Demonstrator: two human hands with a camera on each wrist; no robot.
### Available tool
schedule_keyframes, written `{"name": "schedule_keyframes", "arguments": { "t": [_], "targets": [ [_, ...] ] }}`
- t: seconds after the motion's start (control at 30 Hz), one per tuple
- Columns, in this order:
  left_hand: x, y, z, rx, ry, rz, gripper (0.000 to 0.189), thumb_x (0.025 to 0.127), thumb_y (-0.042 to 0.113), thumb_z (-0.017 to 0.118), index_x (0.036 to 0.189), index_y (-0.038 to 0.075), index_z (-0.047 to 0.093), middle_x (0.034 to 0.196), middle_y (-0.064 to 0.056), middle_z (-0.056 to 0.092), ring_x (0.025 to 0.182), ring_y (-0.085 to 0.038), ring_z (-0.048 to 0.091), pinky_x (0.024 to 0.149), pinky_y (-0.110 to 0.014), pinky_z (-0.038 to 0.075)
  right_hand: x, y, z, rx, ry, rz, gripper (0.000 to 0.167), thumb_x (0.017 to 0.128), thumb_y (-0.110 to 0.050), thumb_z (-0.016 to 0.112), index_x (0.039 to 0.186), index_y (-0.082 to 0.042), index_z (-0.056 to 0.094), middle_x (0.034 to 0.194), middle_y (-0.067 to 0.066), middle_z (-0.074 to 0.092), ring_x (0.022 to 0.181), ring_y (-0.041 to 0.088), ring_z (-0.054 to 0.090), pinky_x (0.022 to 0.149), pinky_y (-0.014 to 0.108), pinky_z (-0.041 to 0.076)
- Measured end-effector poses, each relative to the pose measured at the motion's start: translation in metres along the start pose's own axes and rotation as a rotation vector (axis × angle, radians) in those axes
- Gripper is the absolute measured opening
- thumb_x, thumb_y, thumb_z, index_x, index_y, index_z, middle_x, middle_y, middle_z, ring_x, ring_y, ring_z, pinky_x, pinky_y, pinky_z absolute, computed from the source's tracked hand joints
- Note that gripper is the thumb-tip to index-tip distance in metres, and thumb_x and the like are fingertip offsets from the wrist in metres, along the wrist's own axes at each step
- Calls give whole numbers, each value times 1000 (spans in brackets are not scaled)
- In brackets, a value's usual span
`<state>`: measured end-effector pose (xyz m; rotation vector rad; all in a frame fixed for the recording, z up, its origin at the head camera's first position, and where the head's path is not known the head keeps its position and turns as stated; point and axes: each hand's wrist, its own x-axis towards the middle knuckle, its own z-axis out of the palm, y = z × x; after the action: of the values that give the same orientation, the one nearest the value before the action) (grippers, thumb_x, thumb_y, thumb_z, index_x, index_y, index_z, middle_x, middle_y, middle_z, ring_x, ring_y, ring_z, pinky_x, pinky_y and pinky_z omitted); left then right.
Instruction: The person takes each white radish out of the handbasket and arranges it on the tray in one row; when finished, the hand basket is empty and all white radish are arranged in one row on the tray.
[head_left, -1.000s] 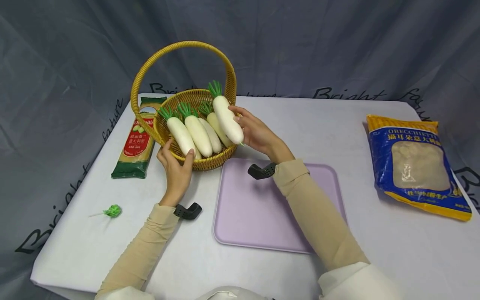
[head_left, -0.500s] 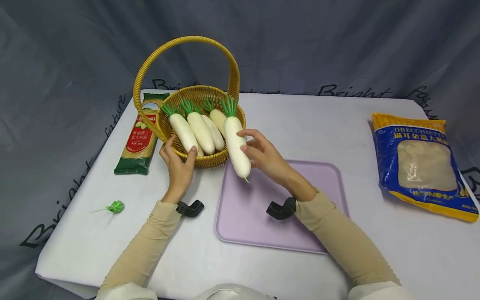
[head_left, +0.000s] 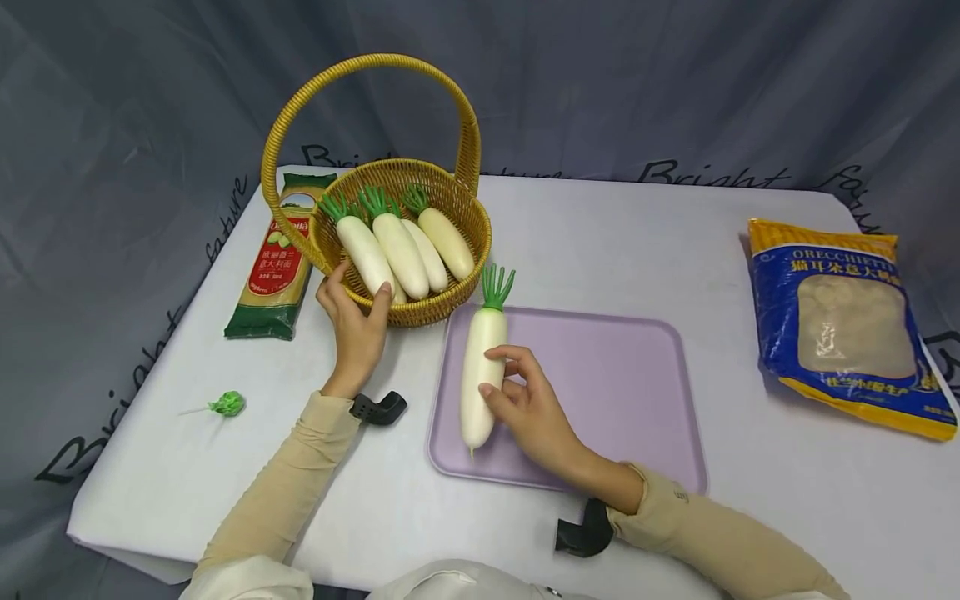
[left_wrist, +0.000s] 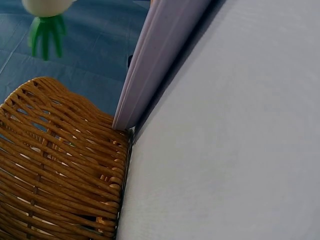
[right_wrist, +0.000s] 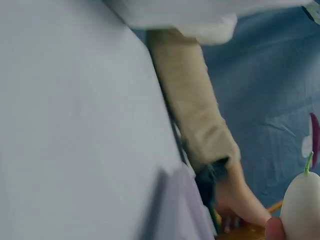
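My right hand (head_left: 528, 408) holds a white radish (head_left: 480, 375) with a green top between thumb and fingers, over the left part of the lilac tray (head_left: 607, 375). In the right wrist view the radish's (right_wrist: 301, 207) root end shows beside a fingertip. My left hand (head_left: 354, 329) grips the front rim of the yellow wicker basket (head_left: 431, 312), thumb over the edge. Several white radishes (head_left: 401, 254) lie inside it, green tops toward the back. The left wrist view shows the basket's woven side (left_wrist: 60, 165) but not the left hand.
A red and green pasta packet (head_left: 273, 267) lies left of the basket, and a green lollipop (head_left: 227, 404) nearer the front left. A blue and yellow orecchiette bag (head_left: 847, 325) lies at the right. The basket's tall handle (head_left: 375, 62) arches above it.
My right hand has carried the radish out of the basket, toward me and slightly right, over the tray. My left hand has stayed on the basket rim.
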<state>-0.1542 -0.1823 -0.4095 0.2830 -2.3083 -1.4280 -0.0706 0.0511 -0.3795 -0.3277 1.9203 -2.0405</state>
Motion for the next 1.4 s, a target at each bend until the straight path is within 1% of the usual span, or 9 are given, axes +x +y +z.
{"name": "schedule_keyframes", "arguments": {
  "t": [0.23, 0.37, 0.47, 0.57, 0.7, 0.9, 0.97, 1.2, 1.4],
  "targets": [
    [0, 2, 0, 0, -4, 2, 65, 86, 35, 55, 138, 16, 21, 136, -14, 12, 133, -30, 19, 109, -45, 18, -4, 17, 4, 16, -40, 91, 38, 90, -5, 50, 125, -12, 38, 93, 10, 40, 74, 7, 58, 63, 28, 53],
    [0, 1, 0, -1, -4, -3, 65, 86, 35, 55, 137, 15, 21, 137, -14, 12, 132, -31, 19, 109, -45, 18, -3, 26, 6, -33, -59, 117, 37, 90, -7, 52, 125, -12, 41, 92, 11, 44, 68, 7, 57, 59, 25, 51],
    [0, 1, 1, 2, -4, -2, 65, 86, 34, 55, 137, 14, 21, 136, -15, 13, 132, -30, 19, 109, -45, 18, -3, 29, 7, -69, -73, 131, 38, 89, -9, 54, 126, -13, 43, 96, 14, 46, 69, 7, 59, 59, 24, 51],
    [1, 0, 1, -1, 3, 1, 64, 86, 34, 55, 137, 14, 22, 135, -14, 13, 132, -29, 19, 109, -44, 18, -3, 30, 6, -66, -98, 144, 41, 89, -11, 55, 129, -15, 43, 102, 17, 46, 73, 9, 61, 63, 26, 53],
    [1, -1, 1, -12, 4, 4, 64, 86, 33, 56, 137, 14, 22, 135, -14, 14, 132, -28, 19, 109, -44, 17, -4, 29, 6, -90, -123, 136, 46, 87, -12, 58, 131, -15, 44, 108, 19, 45, 73, 8, 61, 66, 27, 53],
    [1, 0, 0, -11, -8, -4, 64, 86, 35, 56, 137, 15, 22, 136, -14, 13, 133, -28, 18, 109, -44, 17, -6, 30, 6, -240, -108, 102, 46, 83, -17, 65, 126, -17, 50, 106, 14, 39, 64, 6, 55, 57, 24, 49],
    [0, 1, 0, -10, -7, -2, 64, 86, 35, 56, 137, 15, 22, 136, -14, 13, 133, -27, 18, 109, -44, 17, -7, 30, 5, -255, -105, 94, 46, 82, -17, 65, 126, -18, 51, 106, 15, 39, 65, 6, 55, 55, 24, 49],
    [0, 1, 0, -11, -4, 7, 64, 86, 35, 56, 136, 14, 22, 135, -15, 13, 133, -27, 18, 109, -44, 17, -7, 31, 5, -190, -106, 86, 45, 82, -7, 63, 125, -12, 51, 116, 18, 39, 75, 6, 57, 60, 25, 51],
    [0, 0, 0, -7, -4, -2, 64, 85, 35, 56, 136, 16, 22, 135, -14, 13, 133, -26, 18, 109, -44, 17, -7, 31, 5, -170, -107, 74, 44, 83, -4, 61, 125, -10, 49, 117, 19, 39, 75, 5, 57, 62, 24, 51]
  ]
}}
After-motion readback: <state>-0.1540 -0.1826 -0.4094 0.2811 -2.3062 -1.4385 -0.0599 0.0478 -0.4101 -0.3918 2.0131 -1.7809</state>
